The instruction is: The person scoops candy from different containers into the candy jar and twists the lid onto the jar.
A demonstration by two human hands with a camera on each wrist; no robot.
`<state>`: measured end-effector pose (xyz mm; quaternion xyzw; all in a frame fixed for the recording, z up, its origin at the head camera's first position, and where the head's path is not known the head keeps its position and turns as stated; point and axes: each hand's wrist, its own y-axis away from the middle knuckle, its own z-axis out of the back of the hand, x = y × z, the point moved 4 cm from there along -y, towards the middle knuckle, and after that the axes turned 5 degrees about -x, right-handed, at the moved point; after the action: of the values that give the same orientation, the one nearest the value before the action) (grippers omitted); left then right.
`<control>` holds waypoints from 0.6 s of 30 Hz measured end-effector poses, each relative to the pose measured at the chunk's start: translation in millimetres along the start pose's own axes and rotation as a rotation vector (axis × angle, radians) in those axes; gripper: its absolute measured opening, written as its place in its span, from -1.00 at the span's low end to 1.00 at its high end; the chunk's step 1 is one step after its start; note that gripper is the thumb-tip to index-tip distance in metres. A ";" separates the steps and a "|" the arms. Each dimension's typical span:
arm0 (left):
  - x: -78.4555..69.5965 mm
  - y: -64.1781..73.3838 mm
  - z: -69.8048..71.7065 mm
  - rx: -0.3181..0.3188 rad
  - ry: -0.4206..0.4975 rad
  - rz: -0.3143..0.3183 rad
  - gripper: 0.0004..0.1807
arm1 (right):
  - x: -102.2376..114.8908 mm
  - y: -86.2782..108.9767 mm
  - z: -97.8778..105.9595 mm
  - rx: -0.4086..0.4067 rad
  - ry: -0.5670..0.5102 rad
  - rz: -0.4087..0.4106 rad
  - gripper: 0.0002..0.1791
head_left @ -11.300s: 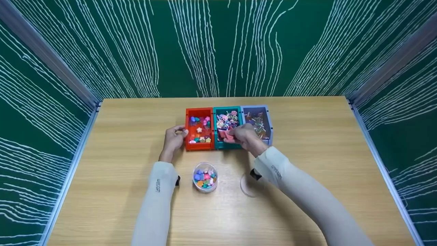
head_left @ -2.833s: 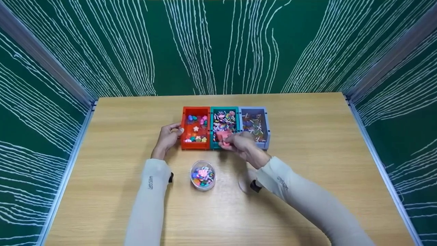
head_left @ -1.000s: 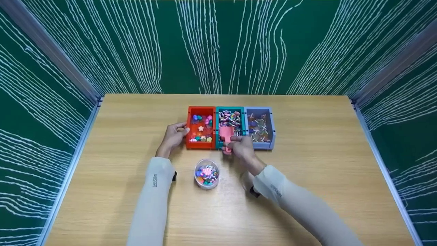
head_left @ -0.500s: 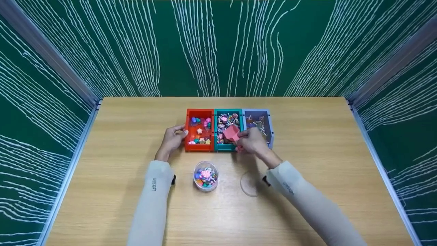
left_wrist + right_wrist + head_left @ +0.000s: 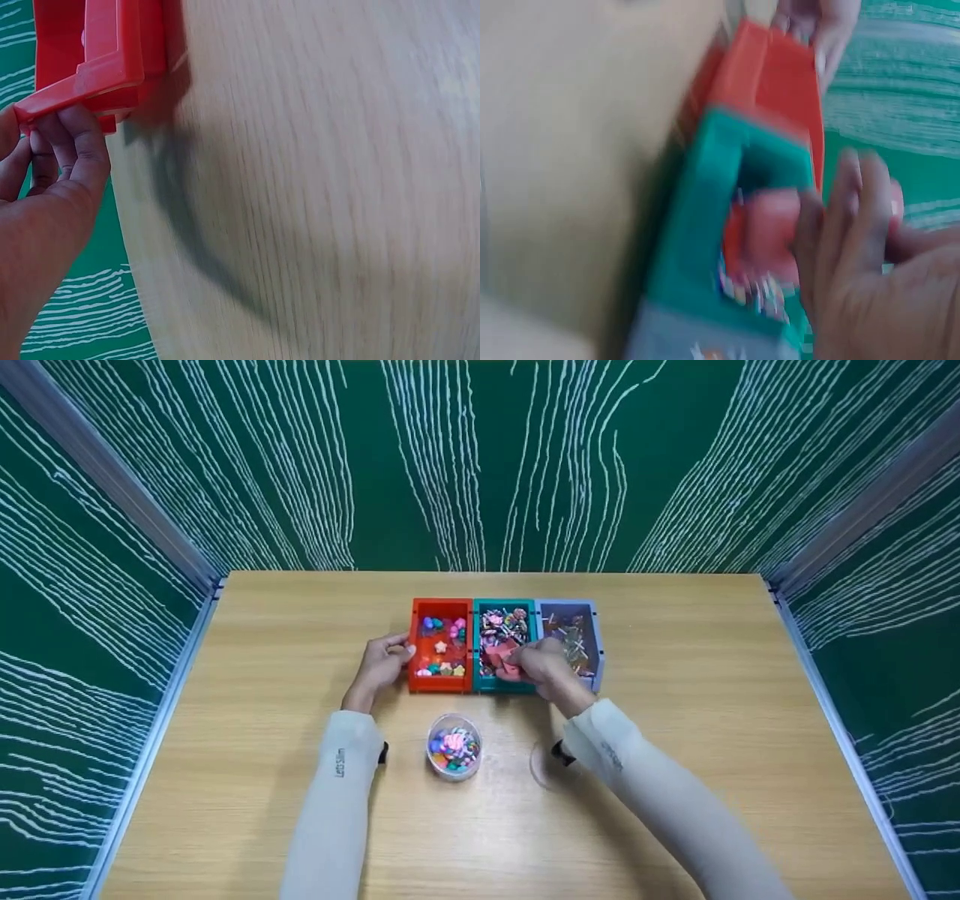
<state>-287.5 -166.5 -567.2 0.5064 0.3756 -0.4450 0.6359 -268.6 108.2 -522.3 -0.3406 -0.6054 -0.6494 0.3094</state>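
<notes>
My left hand (image 5: 379,669) grips the left wall of a red bin (image 5: 439,685), with the thumb at its rim; the left wrist view shows curled fingers under the edge of the red bin (image 5: 112,64). In my right hand (image 5: 553,669) is a small pink scoop (image 5: 501,654), its blade down among the striped candy-like pieces (image 5: 501,622) in the middle green bin (image 5: 501,685). The right wrist view is blurred, but the scoop (image 5: 771,229) shows inside that bin, with the hand (image 5: 889,289) around its handle. What the blade carries cannot be made out.
A grey-blue bin (image 5: 599,645) with small stick-like pieces adjoins the green one on the right. Nearer me stands a clear cup (image 5: 454,775) of colourful pieces. A clear round lid (image 5: 538,772) lies partly under my right wrist. Green walls edge the wooden table (image 5: 300,622).
The scoop has gone from raised and tilted over the green bin down into its pieces. Compared with 11 seconds ago, the cup also has striped pieces on top. My left hand keeps its hold.
</notes>
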 end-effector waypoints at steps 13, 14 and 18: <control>-0.5 0.1 2.4 0.014 -0.015 0.000 -0.51 | -22.2 -1.5 -11.0 -0.071 -0.055 0.104 -0.63; -0.5 0.3 2.2 0.015 -0.009 -0.003 -0.51 | -19.9 -2.6 -9.3 -0.064 -0.085 0.069 -0.65; -0.3 0.2 0.7 0.026 0.019 -0.011 -0.50 | -12.9 -1.5 -8.2 -0.073 -0.101 0.100 -0.79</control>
<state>-287.4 -167.2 -566.8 0.5167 0.3784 -0.4487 0.6233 -263.0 100.0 -534.0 -0.4141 -0.5782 -0.6368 0.2978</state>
